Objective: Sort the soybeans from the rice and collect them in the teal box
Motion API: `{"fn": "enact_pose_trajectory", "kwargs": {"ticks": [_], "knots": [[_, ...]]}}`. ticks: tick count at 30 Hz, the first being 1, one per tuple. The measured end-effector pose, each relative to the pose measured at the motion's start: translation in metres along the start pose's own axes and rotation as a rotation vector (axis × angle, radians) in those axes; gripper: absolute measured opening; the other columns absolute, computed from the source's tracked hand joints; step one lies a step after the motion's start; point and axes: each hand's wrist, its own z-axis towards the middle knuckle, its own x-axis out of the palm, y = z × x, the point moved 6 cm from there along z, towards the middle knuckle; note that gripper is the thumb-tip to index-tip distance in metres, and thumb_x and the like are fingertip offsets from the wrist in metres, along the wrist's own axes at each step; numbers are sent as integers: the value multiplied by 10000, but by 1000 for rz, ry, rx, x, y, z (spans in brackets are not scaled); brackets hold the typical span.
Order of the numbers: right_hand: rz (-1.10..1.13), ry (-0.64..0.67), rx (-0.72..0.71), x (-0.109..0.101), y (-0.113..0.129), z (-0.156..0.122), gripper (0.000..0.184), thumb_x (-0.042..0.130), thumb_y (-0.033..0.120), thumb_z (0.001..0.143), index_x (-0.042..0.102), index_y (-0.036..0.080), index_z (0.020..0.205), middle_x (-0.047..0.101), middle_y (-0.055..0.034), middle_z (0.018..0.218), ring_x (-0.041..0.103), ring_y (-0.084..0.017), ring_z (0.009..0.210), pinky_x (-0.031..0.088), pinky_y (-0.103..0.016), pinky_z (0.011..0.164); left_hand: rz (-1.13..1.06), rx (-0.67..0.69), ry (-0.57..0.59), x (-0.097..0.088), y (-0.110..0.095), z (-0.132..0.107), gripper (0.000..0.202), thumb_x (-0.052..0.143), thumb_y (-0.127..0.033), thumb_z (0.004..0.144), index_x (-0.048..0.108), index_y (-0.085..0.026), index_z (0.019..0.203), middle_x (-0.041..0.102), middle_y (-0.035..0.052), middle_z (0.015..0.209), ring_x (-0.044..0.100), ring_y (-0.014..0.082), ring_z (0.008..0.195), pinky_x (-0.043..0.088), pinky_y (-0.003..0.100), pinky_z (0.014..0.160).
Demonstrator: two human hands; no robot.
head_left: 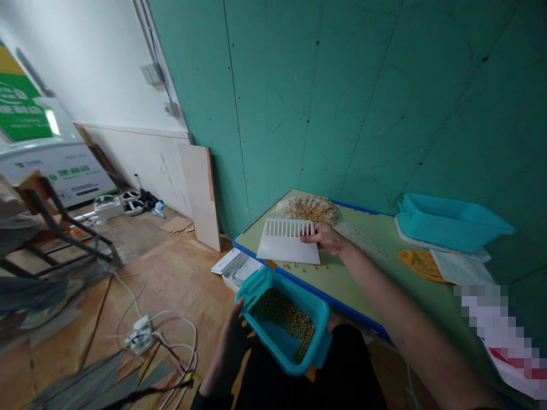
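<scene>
My left hand (235,336) grips the left end of a teal plastic basin (267,340), which is tilted at the table's near edge above my lap. Yellowish-green beans (286,313) lie along its inside. In my right hand (328,238) is a white slotted scraper (288,250), held by its right end over the table (342,282). Just beyond the scraper sits a heap of tan beans (314,210) with paler grains around it. A few loose beans (303,269) lie by the near edge. My left fingertips are partly hidden by the basin.
Another teal basin (453,222) stands at the table's right against the green wall (342,102). Near it lie an orange cloth (421,265) and white sheets. A white box (239,267) is below the table's left corner. Cables and a power strip (141,336) cover the floor at left.
</scene>
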Motion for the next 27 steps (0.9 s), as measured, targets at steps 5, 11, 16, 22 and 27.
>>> {"fn": "enact_pose_trajectory", "kwargs": {"ticks": [5, 11, 16, 22, 27], "knots": [[-28, -45, -25, -6, 1, -17, 500, 966, 409, 436, 774, 148, 816, 766, -60, 805, 658, -176, 678, 510, -284, 590, 9, -83, 44, -2, 4, 5, 500, 617, -538, 891, 645, -192, 1251, 722, 111, 1236, 710, 282, 1028, 591, 360, 749], [-63, -124, -61, -9, 0, -40, 506, 963, 392, 431, 784, 146, 835, 786, -79, 847, 684, -197, 719, 519, -294, 628, 0, -52, 50, 3, 2, -2, 525, 677, -530, 840, 665, -207, 1254, 753, 100, 1193, 717, 293, 1044, 593, 372, 763], [-134, -224, -159, -6, 0, -68, 436, 916, 432, 524, 801, 141, 827, 796, -96, 863, 694, -213, 732, 530, -320, 668, -23, -33, -4, 21, -2, -23, 607, 727, -517, 796, 638, -241, 1329, 800, 86, 980, 740, 312, 976, 592, 375, 729], [-284, -298, -264, 8, 1, -106, 314, 829, 444, 652, 811, 166, 797, 792, -79, 818, 699, -227, 705, 537, -313, 617, -26, 2, -36, 30, -6, -32, 626, 720, -497, 816, 612, -219, 1366, 797, 70, 881, 750, 291, 832, 582, 346, 639], [-417, -550, -339, -17, 17, -151, 323, 785, 484, 694, 803, 166, 749, 770, -62, 697, 696, -240, 631, 518, -303, 540, -17, -70, -31, 29, -2, -27, 612, 640, -457, 898, 539, -184, 1437, 800, 58, 842, 755, 265, 772, 598, 362, 693]]}}
